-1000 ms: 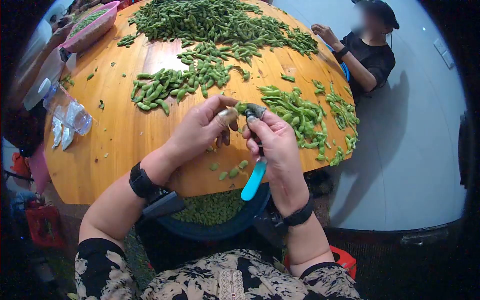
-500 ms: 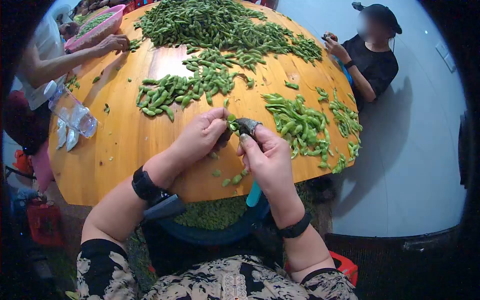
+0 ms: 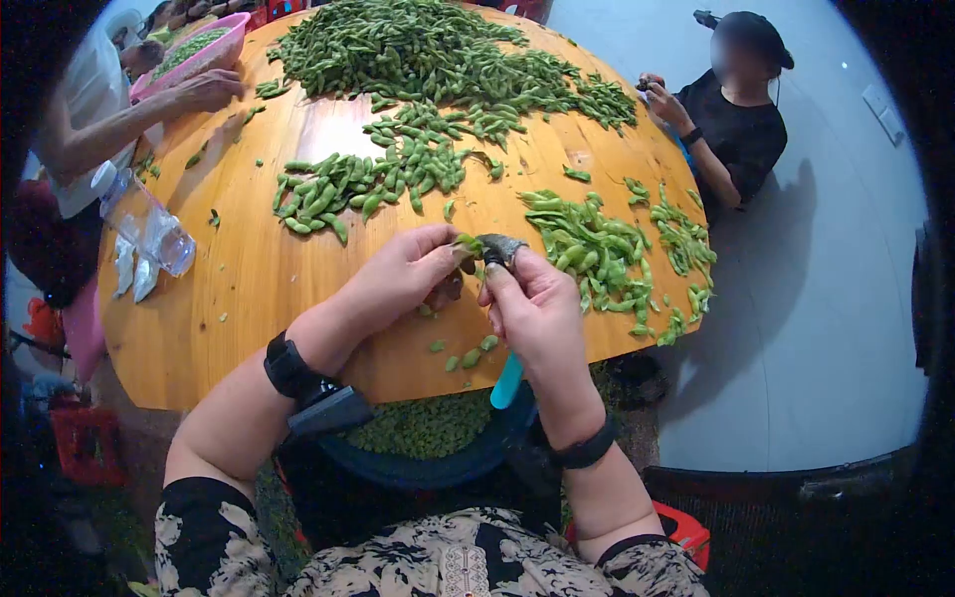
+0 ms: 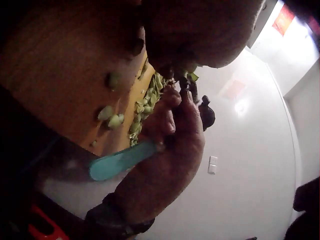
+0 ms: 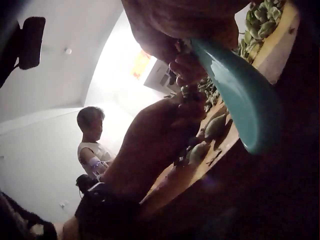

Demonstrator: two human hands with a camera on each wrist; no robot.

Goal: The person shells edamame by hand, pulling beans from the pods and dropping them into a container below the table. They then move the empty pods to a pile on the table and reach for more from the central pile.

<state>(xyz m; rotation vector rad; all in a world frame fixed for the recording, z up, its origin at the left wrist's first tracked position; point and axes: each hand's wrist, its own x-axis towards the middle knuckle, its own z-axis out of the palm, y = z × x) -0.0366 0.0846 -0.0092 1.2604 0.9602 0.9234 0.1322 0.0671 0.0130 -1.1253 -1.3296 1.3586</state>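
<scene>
My left hand (image 3: 408,267) pinches a green soybean pod (image 3: 467,243) between thumb and fingers, above the near part of the table. Close against it, my right hand (image 3: 545,313) grips a tool by its turquoise handle (image 3: 507,382), which sticks out below the palm. A dark grey covering (image 3: 505,245) wraps a fingertip of the right hand, right beside the pod. Fingers hide the tool's working end. In the right wrist view the rounded handle (image 5: 245,95) shows large. Several loose green beans (image 3: 471,358) lie on the wood under the hands.
A large heap of pods (image 3: 398,50) covers the table's far side, with a smaller pile (image 3: 328,189) nearer. Paler pods (image 3: 597,244) lie right. A dark tub (image 3: 497,443) of beans sits below the edge. At left are a plastic bottle (image 3: 139,209) and pink basin (image 3: 237,38). Two people sit alongside.
Both hands now sit slightly lower in the head view, and less of the turquoise handle shows than a second ago. At left, another person's arm has come in over the table.
</scene>
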